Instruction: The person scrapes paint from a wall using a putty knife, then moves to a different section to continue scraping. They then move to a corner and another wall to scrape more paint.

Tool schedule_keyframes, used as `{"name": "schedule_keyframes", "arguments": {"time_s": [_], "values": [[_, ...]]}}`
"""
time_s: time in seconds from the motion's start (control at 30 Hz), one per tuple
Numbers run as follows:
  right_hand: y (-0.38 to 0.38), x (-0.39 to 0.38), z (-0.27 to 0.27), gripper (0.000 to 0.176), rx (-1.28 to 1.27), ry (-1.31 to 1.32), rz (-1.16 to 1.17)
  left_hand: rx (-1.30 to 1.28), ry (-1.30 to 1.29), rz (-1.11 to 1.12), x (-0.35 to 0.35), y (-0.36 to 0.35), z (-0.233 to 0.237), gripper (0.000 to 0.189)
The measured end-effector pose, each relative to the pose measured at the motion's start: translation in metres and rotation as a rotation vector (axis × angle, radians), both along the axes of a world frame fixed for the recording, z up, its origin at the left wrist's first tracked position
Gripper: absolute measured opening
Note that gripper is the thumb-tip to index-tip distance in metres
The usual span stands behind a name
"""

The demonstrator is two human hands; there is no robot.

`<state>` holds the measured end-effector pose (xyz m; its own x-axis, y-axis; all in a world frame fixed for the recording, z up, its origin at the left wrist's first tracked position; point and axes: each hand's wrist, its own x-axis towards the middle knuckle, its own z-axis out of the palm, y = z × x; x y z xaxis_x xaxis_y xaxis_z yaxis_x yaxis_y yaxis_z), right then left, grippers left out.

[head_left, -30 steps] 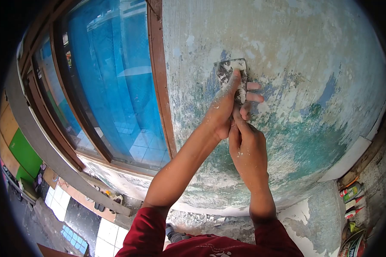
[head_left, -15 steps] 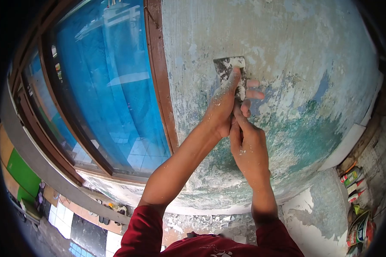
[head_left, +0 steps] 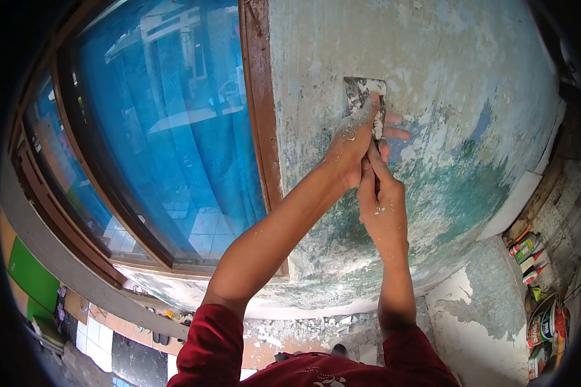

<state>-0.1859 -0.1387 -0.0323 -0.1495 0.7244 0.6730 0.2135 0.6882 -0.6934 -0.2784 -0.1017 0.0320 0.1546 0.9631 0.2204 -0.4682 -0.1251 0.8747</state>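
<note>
A flat metal scraper point(head_left: 363, 90), smeared with pale flakes, lies against the peeling wall point(head_left: 458, 71). My left hand point(head_left: 358, 138) grips its blade and neck, the thumb pressed on the blade and the fingertips showing past its right edge. Just below, my right hand point(head_left: 383, 193) is closed around the handle, which is mostly hidden by the fingers. White dust speckles both hands and forearms. Around the scraper the wall is grey-beige, with blue and green patches lower down.
A brown-framed window point(head_left: 261, 109) with a blue curtain point(head_left: 168, 129) is at the left. Bottles point(head_left: 529, 248) and a paint can point(head_left: 543, 327) stand at the lower right. Paint flakes point(head_left: 303, 332) litter the floor below.
In the picture, both hands and the scraper have shifted slightly right and the blade sits a little higher. The window also appears further right, so the view has moved.
</note>
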Motion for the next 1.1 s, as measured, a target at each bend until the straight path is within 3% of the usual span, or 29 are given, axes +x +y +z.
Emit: {"name": "schedule_keyframes", "arguments": {"time_s": [0.23, 0.33, 0.43, 0.53, 0.63, 0.8, 0.87, 0.93, 1.1], "values": [[-0.019, -0.012, -0.083, 0.042, 0.076, -0.050, -0.030, -0.107, -0.023, 0.003, -0.014, -0.023, -0.081, 0.050], [-0.023, -0.013, -0.072, 0.041, 0.047, -0.053, -0.051, -0.066, 0.021, -0.011, -0.016, -0.020, -0.077, 0.050], [-0.022, -0.011, -0.027, 0.038, -0.042, -0.038, -0.071, -0.004, 0.019, 0.126, -0.004, -0.014, -0.034, 0.053], [-0.005, -0.008, 0.003, 0.036, 0.028, 0.010, -0.062, -0.026, 0.034, -0.007, -0.007, -0.002, 0.004, 0.053], [-0.011, -0.005, 0.014, 0.033, -0.018, -0.008, -0.048, -0.018, -0.001, -0.018, -0.006, -0.004, 0.009, 0.054], [-0.025, -0.006, -0.064, 0.033, 0.005, -0.149, 0.036, -0.045, -0.082, 0.100, -0.017, -0.022, -0.082, 0.051], [-0.026, -0.010, -0.102, 0.041, 0.176, -0.162, 0.034, -0.136, -0.118, 0.084, -0.022, -0.030, -0.111, 0.050], [-0.029, -0.014, -0.108, 0.041, 0.160, -0.149, 0.037, -0.247, -0.146, 0.054, -0.024, -0.038, -0.118, 0.049], [-0.021, -0.014, -0.073, 0.040, 0.154, -0.090, 0.012, -0.012, -0.081, 0.096, -0.020, -0.023, -0.085, 0.053]]}}
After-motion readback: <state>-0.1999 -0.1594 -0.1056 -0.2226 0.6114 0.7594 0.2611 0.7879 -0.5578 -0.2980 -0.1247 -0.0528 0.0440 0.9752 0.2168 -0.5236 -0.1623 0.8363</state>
